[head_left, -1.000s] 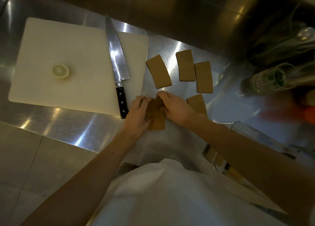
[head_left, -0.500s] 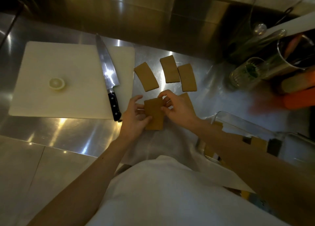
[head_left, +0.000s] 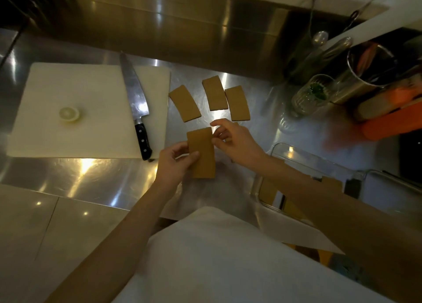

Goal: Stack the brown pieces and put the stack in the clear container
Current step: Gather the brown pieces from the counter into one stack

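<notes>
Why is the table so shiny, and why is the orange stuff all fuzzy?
Head view: lamps glare off the steel counter in bright patches; the room is dim; the orange things at the right edge are smeared by blur; the wide lens bends the cutting board edges.

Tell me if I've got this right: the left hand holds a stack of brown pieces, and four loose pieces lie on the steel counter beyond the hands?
Not quite: the head view shows three loose pieces, not four. The left hand does hold the stack.
</notes>
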